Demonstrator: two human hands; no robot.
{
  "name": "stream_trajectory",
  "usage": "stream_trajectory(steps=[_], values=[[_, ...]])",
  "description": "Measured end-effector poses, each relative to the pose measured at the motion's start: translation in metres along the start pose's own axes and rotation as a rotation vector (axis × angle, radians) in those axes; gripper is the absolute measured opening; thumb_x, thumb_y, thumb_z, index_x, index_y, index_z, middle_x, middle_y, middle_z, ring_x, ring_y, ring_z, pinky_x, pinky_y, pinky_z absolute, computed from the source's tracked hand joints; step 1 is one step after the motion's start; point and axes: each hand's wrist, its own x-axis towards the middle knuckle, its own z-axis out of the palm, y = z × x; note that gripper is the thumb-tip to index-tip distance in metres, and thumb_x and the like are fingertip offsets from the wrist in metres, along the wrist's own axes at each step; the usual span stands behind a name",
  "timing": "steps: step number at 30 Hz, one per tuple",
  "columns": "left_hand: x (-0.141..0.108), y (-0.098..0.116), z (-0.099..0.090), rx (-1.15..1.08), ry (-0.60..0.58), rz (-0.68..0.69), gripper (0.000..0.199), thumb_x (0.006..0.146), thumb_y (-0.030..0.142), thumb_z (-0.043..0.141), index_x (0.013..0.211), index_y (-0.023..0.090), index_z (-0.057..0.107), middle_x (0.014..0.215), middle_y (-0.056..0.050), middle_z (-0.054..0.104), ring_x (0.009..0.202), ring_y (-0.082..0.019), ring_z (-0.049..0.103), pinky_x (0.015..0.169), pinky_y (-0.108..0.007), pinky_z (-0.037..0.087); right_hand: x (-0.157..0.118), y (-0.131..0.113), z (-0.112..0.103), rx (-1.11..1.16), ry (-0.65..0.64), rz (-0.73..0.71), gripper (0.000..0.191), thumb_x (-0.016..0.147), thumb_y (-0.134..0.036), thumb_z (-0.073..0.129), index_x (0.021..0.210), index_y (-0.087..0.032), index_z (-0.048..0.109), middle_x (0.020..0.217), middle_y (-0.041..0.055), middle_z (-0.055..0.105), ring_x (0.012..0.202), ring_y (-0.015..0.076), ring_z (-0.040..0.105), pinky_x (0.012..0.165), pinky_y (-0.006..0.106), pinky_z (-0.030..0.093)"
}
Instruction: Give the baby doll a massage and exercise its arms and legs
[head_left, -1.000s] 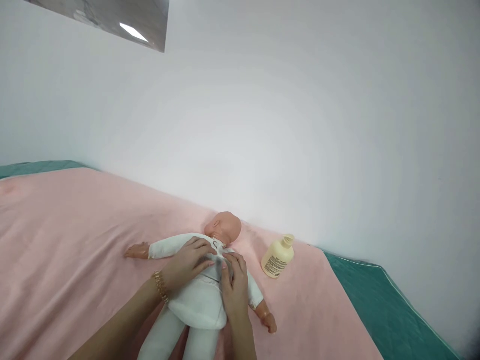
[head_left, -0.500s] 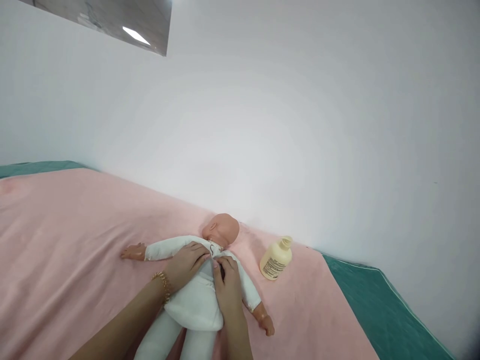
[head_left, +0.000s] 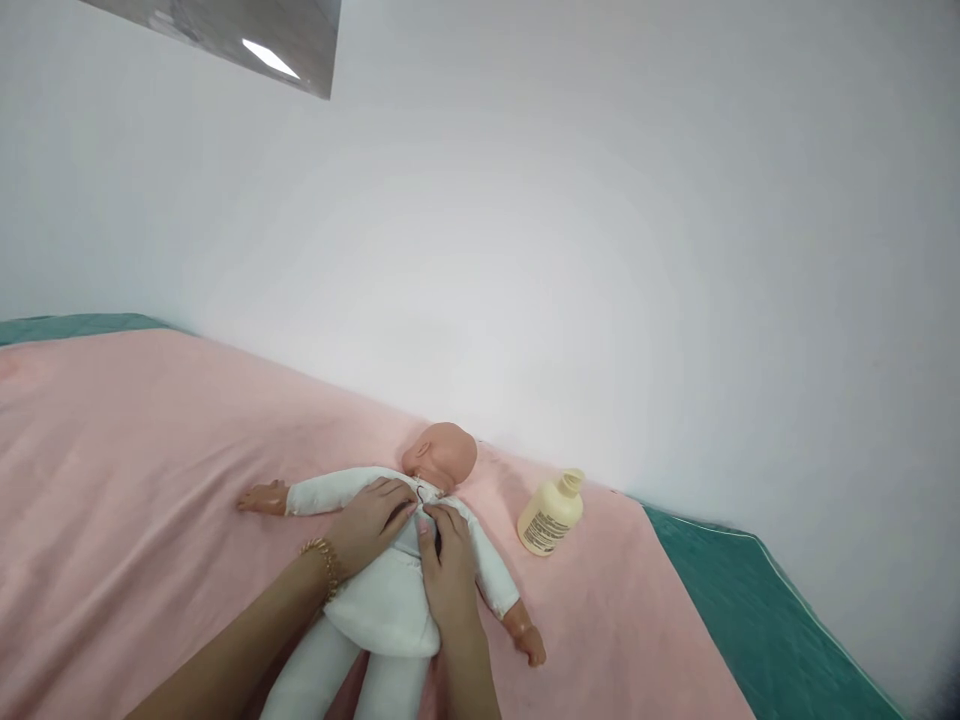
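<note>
A baby doll (head_left: 386,605) with a white cloth body lies face down, its bald plastic head (head_left: 442,452) turned to the left and both arms spread out. My left hand (head_left: 373,522), with a gold bracelet at the wrist, rests on the left side of the doll's upper back. On the right side of the back lies my right hand (head_left: 448,560), its thumb apart from the fingers. The fingers of both hands are slightly bent, touching the cloth close to the middle below the neck. Neither hand grips anything.
A pale yellow pump-type bottle (head_left: 551,515) with printed text stands to the right of the doll. A pink sheet (head_left: 150,450) lies under everything, over a green surface (head_left: 750,580). Behind is a white wall (head_left: 600,250) with a reflective panel (head_left: 255,40) at upper left.
Both hands stay on the doll's upper back, with the fingertips shifting slightly toward the neck. The whole view has tilted a little; doll and bottle remain in place.
</note>
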Motion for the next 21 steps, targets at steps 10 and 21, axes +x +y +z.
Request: stream_trajectory(steps=[10,21], values=[[-0.002,0.004,-0.002,-0.018,0.012,-0.045,0.028,0.094,0.029,0.037,0.103,0.017,0.061,0.110,-0.008,0.066,0.106,-0.023,0.055,0.097,-0.042,0.042,0.000,0.000,0.001,-0.032,-0.021,0.014,0.037,0.097,-0.039,0.042,0.123,-0.019,0.059,0.125,0.0103,0.060,0.120,0.0232,0.050,0.105,0.043,0.037],[-0.004,0.019,-0.030,-0.103,0.038,-0.047,0.031,0.093,0.035,0.041,0.112,0.019,0.061,0.118,-0.008,0.063,0.115,-0.024,0.052,0.102,-0.041,0.038,-0.010,-0.012,-0.027,0.191,0.050,0.080,0.034,0.096,-0.040,0.045,0.115,-0.021,0.065,0.119,0.0093,0.060,0.113,0.0217,0.054,0.097,0.036,0.044]])
